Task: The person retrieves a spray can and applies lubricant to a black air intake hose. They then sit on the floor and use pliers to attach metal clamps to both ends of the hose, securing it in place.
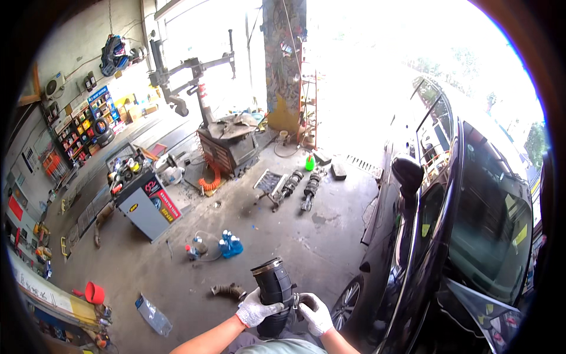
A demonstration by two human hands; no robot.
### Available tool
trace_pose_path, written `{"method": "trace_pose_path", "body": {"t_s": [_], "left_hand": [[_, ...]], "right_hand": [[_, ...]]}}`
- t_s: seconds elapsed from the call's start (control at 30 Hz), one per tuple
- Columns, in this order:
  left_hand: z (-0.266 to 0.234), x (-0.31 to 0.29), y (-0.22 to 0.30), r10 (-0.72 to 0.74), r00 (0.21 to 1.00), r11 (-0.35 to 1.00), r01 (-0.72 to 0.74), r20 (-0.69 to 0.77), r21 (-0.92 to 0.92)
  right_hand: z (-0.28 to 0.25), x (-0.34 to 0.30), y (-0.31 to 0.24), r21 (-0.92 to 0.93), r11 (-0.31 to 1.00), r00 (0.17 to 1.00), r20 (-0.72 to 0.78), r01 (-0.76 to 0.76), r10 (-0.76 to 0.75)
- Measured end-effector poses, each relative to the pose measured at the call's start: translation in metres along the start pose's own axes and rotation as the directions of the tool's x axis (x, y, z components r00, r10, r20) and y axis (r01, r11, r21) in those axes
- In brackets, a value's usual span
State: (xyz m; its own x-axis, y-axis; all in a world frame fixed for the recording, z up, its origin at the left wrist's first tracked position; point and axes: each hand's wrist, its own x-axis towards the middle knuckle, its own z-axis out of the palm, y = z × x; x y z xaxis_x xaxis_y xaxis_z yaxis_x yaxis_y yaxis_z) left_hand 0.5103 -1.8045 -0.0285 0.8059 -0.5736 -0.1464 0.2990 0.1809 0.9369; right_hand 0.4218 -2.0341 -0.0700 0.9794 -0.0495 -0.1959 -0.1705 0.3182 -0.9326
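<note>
Both white-gloved hands, left hand (254, 310) and right hand (315, 312), fingers wrapped round black ribbed rubber intake hose (273, 289); likely light, flexible, best gripped at stiff clamped collar.

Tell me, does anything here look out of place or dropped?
Yes. A short ribbed hose lies loose on the concrete floor, beside the black intake hose both gloved hands hold. Two strut assemblies also lie flat on the floor.
</note>
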Motion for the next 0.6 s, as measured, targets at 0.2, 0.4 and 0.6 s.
{"method": "trace_pose_path", "body": {"t_s": [0.2, 0.4, 0.6], "left_hand": [[-0.041, 0.154, 0.069, -0.032, 0.993, 0.974, 0.056, 0.113, -0.22], [-0.1, 0.333, 0.087, -0.149, 0.918, 0.987, 0.162, 0.367, -0.004], [-0.138, 0.501, 0.13, -0.15, 0.893, 0.988, 0.119, 0.424, 0.097]], "right_hand": [[-0.033, 0.143, -0.104, -0.517, 0.854, 0.953, 0.285, 0.06, 0.106], [-0.055, 0.306, -0.137, -0.623, 0.782, 0.839, 0.43, 0.008, 0.334], [-0.094, 0.444, -0.161, -0.142, 0.951, 0.858, 0.41, -0.274, 0.308]]}}
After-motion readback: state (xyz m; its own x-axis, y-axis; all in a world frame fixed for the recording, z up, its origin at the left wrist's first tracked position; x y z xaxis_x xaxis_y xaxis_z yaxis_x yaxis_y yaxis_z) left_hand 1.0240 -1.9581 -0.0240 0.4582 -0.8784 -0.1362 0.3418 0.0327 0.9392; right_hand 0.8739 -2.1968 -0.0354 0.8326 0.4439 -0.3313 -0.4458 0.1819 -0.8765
